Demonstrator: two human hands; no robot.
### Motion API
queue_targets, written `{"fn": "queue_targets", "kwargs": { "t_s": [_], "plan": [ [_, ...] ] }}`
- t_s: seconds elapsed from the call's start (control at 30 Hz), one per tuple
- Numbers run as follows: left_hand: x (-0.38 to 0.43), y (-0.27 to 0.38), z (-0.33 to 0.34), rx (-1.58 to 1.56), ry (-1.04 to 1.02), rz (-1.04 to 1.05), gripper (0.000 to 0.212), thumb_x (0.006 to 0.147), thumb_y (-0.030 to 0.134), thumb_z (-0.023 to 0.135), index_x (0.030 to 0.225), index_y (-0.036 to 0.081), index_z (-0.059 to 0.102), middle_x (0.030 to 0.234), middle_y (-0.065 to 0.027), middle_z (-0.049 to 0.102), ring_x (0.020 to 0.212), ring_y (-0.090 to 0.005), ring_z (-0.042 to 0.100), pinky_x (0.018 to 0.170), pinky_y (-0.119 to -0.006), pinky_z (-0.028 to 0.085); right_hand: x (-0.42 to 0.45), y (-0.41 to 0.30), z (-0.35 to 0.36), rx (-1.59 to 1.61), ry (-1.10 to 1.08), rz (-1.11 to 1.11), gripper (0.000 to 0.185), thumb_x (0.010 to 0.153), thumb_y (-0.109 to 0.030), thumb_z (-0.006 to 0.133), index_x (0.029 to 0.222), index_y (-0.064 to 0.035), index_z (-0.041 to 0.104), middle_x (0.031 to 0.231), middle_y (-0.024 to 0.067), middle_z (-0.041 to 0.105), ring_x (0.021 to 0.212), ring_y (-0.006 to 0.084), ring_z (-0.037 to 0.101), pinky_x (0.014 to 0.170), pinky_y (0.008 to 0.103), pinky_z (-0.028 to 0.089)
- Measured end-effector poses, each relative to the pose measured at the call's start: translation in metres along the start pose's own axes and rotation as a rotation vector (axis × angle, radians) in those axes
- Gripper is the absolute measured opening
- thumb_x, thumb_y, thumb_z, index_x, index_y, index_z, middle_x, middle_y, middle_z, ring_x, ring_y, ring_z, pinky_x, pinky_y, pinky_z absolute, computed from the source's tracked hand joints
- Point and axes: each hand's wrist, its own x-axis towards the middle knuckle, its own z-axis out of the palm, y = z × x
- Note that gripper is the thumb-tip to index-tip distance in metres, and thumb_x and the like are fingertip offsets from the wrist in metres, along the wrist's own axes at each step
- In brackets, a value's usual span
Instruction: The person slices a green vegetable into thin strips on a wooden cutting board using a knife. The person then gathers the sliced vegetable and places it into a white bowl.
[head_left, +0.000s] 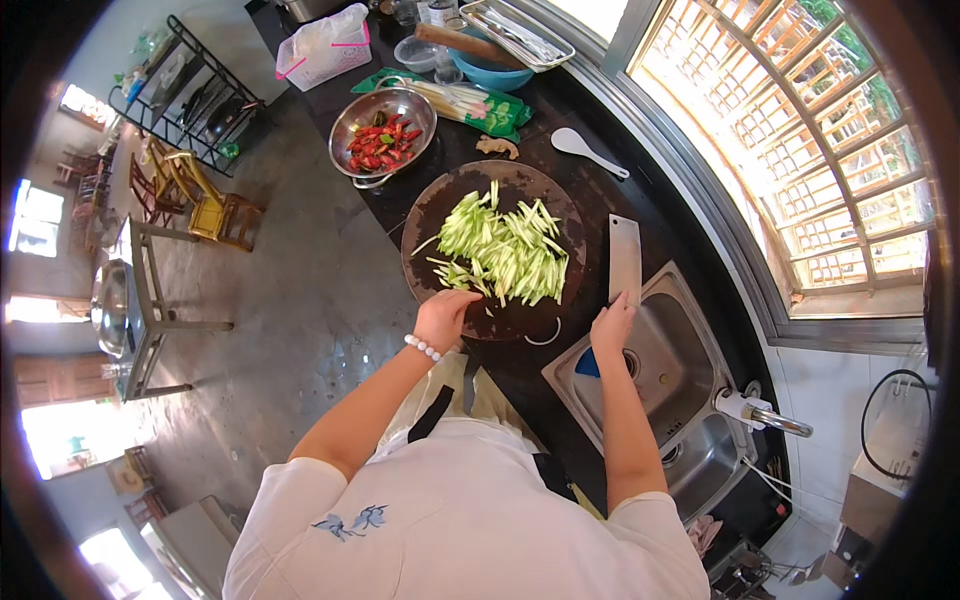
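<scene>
A heap of pale green vegetable strips (510, 247) lies on a round, dark wooden chopping board (427, 202). My left hand (444, 313), with a white bead bracelet at the wrist, is at the board's near left edge, its fingertips together by the lowest strips; whether a strip is between them cannot be made out. To the right of the board, my right hand (613, 324) grips a cleaver (625, 251) at its near end. The blade lies beside the board, over the dark counter, pointing away from me. The handle is hidden by the hand.
A steel pan of red chillies (345, 139), ginger root (497, 146), a green packet (480, 109) and a white rice paddle (585, 150) lie beyond the board. A blue basin (495, 77) stands farther back. The steel sink (690, 337) is at the right, below the barred window.
</scene>
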Motion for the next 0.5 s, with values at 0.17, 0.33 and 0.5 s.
{"fn": "queue_targets", "kwargs": {
  "t_s": [0.17, 0.33, 0.5],
  "plan": [
    [-0.002, 0.01, 0.01, 0.023, 0.016, -0.078, 0.022, 0.083, 0.003, 0.061, 0.102, 0.013, 0.066, 0.093, -0.0053, 0.065, 0.077, -0.0289, 0.065, 0.067, -0.038, 0.054, 0.02, 0.009, 0.017, -0.008, 0.024, -0.045, 0.059, 0.088, -0.011, 0.061, 0.137, 0.0048, 0.034, 0.115, 0.0291, 0.052, 0.1, 0.0437, 0.058, 0.086, 0.0472, 0.048],
    [0.02, 0.017, 0.025, 0.185, -0.055, -0.019, 0.023, 0.077, 0.009, 0.066, 0.098, 0.016, 0.067, 0.089, -0.0024, 0.064, 0.084, -0.0256, 0.062, 0.073, -0.037, 0.051, 0.016, -0.021, -0.009, -0.223, -0.131, -0.067, 0.054, 0.088, -0.028, 0.065, 0.128, -0.0019, 0.042, 0.108, 0.0225, 0.061, 0.098, 0.0404, 0.063, 0.081, 0.0488, 0.052],
    [0.012, 0.016, 0.027, -0.01, 0.074, 0.047, 0.029, 0.074, 0.004, 0.068, 0.103, 0.012, 0.068, 0.087, -0.0053, 0.065, 0.089, -0.0281, 0.058, 0.082, -0.037, 0.049, 0.02, 0.002, 0.015, -0.246, -0.099, -0.185, 0.057, 0.088, -0.03, 0.066, 0.131, -0.0035, 0.04, 0.108, 0.0211, 0.06, 0.097, 0.0403, 0.062, 0.082, 0.0486, 0.051]
  ]
}}
